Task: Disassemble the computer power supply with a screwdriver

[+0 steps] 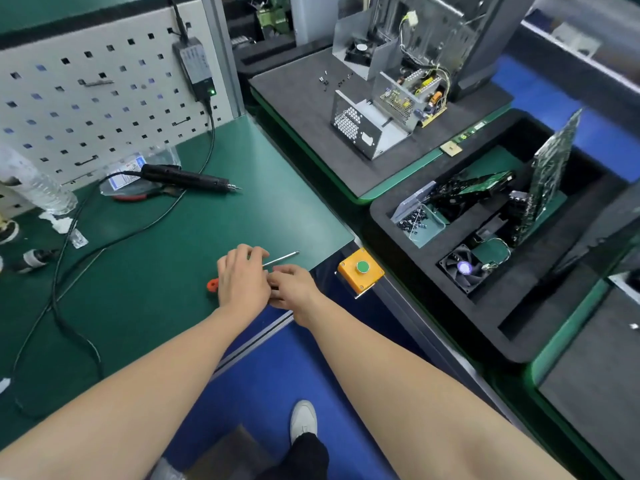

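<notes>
Two bare forearms reach forward over a blue floor (277, 362), where one white shoe (303, 419) shows. Both hands meet at the near edge of the green bench (145, 299). The left hand (242, 277) lies over the screwdriver (281, 259), fingers curled round its handle (a red end pokes out on the hand's left side, and the steel shaft runs out to the right, low over the bench). The right hand (294, 285) is tucked against the left one with its fingertips hidden, so I cannot tell whether it holds anything.

Just right of the hands, an orange button box (361, 275) sits at the bench corner. Beyond it a black foam tray (384, 240) holds a fan (462, 268), loose screws (412, 221) and green circuit boards (554, 157). Farther left on the bench lie a corded electric driver (187, 176) and red-handled pliers (133, 197), before a white pegboard (86, 109).

Farthest, on a grey foam pad (304, 98), stands the power supply (367, 128), its casing open and its board exposed, well apart from both hands.
</notes>
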Demonstrator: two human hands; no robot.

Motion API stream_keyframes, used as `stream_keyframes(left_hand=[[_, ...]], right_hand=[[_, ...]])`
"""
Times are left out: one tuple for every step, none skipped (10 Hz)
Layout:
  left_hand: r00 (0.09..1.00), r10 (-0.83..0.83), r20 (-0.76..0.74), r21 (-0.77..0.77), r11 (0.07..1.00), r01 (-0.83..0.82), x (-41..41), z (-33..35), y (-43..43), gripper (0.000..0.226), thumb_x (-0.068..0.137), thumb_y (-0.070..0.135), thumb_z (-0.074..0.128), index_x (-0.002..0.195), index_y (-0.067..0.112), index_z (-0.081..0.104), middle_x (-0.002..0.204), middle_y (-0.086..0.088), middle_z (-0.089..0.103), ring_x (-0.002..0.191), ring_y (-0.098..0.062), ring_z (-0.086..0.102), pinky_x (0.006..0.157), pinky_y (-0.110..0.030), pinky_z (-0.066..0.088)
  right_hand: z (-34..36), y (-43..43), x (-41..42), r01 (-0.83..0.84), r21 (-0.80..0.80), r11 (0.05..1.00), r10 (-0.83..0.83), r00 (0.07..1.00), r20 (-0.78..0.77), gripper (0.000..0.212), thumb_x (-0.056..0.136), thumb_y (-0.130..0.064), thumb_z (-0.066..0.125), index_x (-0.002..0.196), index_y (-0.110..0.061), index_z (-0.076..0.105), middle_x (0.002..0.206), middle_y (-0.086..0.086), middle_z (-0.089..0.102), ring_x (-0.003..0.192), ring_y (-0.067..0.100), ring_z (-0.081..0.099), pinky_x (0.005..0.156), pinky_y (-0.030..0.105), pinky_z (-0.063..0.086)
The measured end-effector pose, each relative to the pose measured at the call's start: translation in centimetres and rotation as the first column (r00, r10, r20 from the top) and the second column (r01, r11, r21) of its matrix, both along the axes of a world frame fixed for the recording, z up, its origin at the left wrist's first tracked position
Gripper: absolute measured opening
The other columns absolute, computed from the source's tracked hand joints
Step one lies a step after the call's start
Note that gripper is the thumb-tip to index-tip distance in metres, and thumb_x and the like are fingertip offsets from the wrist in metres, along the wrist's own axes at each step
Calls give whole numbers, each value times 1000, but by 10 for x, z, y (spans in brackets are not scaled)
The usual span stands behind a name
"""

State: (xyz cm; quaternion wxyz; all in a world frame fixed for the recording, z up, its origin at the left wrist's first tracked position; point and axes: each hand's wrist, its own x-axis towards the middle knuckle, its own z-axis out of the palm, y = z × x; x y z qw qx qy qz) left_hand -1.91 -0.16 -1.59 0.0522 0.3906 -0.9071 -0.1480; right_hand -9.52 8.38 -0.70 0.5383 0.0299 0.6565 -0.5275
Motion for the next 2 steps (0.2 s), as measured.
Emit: stream_keyframes(left_hand=[[996,-67,-53,9,998,68,-12,5,11,32,94,7,63,124,19,65,124,-4,58,120,-27,50,105,-36,31],[995,-51,-85,162,985,64,-24,11,21,34,92,3,58,121,19,66,122,-3,61,113,-27,57,98,-39,44]], right_hand=[[5,11,-7,45,-29,999,-46,999,-10,32,94,-13,62,125,-14,58,109,15,73,88,26,70,93,46,60],[10,23,-12,114,-70,991,-118,992,-52,29,93,-10,58,122,-8,62,102,15,71,86,25,70,86,46,63]])
